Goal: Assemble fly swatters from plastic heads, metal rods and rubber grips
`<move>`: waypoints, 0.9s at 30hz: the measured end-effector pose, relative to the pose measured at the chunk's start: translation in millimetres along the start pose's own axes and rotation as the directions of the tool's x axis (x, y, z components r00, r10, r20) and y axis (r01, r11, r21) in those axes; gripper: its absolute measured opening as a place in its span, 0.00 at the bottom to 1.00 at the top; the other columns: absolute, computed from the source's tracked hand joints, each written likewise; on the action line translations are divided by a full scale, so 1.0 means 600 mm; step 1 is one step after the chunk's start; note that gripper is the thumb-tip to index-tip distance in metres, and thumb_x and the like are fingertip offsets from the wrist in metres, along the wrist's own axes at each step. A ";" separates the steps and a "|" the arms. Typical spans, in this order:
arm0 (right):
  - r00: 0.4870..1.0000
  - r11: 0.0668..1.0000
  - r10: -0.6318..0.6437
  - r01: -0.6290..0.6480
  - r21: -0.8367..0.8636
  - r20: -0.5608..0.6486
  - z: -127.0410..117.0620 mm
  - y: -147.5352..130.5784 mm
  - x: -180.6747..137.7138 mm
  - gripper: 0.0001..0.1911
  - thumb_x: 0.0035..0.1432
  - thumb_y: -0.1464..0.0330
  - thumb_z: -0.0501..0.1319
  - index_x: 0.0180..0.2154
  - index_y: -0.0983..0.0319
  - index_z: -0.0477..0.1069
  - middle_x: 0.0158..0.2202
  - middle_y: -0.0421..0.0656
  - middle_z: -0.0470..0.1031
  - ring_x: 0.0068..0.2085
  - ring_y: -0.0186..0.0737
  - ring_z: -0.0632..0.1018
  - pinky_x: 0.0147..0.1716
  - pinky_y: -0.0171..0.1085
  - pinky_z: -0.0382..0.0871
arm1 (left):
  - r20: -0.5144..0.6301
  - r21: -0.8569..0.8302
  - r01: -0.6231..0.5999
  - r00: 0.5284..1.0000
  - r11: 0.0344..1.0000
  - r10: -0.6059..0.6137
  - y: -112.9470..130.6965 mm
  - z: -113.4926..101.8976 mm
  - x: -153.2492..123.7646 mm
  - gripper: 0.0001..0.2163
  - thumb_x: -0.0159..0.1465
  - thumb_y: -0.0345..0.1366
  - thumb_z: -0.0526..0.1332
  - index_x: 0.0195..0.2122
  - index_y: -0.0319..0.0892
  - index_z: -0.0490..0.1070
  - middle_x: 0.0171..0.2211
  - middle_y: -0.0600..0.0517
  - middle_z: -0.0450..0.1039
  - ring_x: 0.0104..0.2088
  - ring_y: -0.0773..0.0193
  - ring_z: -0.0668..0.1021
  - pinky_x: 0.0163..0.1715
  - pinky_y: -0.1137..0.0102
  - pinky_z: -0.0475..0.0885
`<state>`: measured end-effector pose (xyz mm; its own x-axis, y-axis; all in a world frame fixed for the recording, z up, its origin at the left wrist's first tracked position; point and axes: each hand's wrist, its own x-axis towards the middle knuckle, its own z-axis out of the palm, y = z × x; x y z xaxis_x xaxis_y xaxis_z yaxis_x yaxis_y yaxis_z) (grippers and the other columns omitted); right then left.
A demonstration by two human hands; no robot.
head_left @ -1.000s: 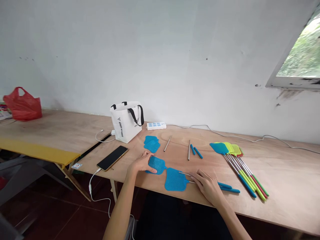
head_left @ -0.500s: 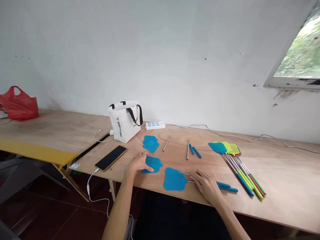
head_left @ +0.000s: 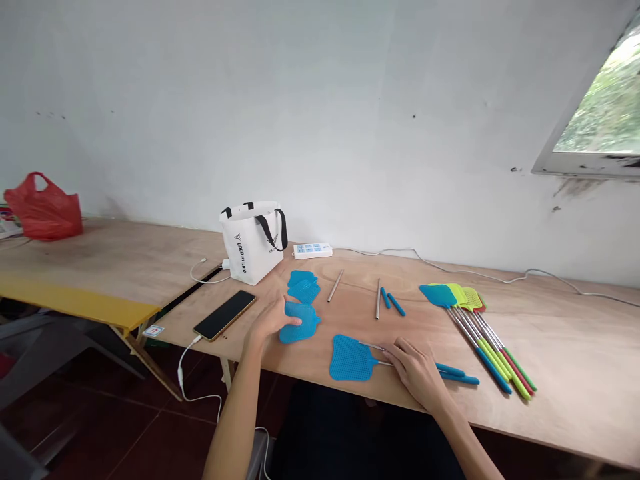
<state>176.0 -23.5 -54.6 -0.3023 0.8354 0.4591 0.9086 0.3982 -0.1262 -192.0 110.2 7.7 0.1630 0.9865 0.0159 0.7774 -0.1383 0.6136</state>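
My left hand (head_left: 270, 321) grips a loose blue swatter head (head_left: 302, 323) and holds it tilted just above the wooden table (head_left: 575, 360). Right behind it lies a small stack of blue swatter heads (head_left: 303, 287). My right hand (head_left: 413, 370) rests with curled fingers on the thin metal rods of a blue fly swatter (head_left: 353, 358) lying flat near the front edge; blue handles (head_left: 457, 375) stick out to the right of the hand.
Two metal rods (head_left: 335, 286) and two blue grips (head_left: 391, 301) lie mid-table. Finished swatters (head_left: 475, 330) in blue, green, yellow and red fan out at right. A white tote bag (head_left: 254, 241), phone (head_left: 225, 315), power strip (head_left: 313, 251) and red bag (head_left: 44, 207) stand left.
My left hand has drawn the loose blue head leftward, away from the swatter, and lifted it toward the stack. My right hand has stayed on the rods.
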 end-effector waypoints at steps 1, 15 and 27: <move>1.000 1.000 -0.002 0.002 0.002 -0.007 -0.001 -0.001 0.001 0.18 0.75 0.66 0.45 0.45 0.56 0.74 0.35 0.42 0.73 0.36 0.40 0.78 0.32 0.35 0.64 | -0.068 -0.042 -0.056 0.996 0.998 0.053 0.006 -0.001 0.000 0.28 0.51 0.47 0.69 0.50 0.43 0.65 0.47 0.43 0.74 0.48 0.46 0.77 0.40 0.62 0.72; 0.988 0.997 -0.034 0.024 -0.068 -0.150 -0.001 0.007 -0.004 0.42 0.50 0.84 0.48 0.65 0.56 0.62 0.47 0.46 0.76 0.44 0.46 0.76 0.44 0.43 0.68 | -0.309 -0.695 -0.353 0.933 0.626 0.183 0.154 0.123 -0.007 0.23 0.63 0.58 0.63 0.26 0.44 0.64 0.24 0.55 0.62 0.26 0.65 0.67 0.27 0.71 0.63; 0.990 1.000 0.012 -0.012 0.006 -0.142 0.003 0.012 -0.005 0.37 0.59 0.82 0.46 0.67 0.54 0.58 0.40 0.44 0.71 0.38 0.44 0.72 0.40 0.41 0.67 | -0.152 -0.827 -0.212 0.976 0.520 0.156 0.159 0.177 -0.004 0.22 0.59 0.58 0.67 0.27 0.42 0.68 0.25 0.55 0.66 0.26 0.66 0.70 0.27 0.72 0.65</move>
<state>183.2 -22.4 -58.7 -0.2473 0.7782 0.5773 0.9104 0.3906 -0.1365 -53.5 85.3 -17.7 0.1880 0.9546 0.2312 -0.1330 -0.2085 0.9689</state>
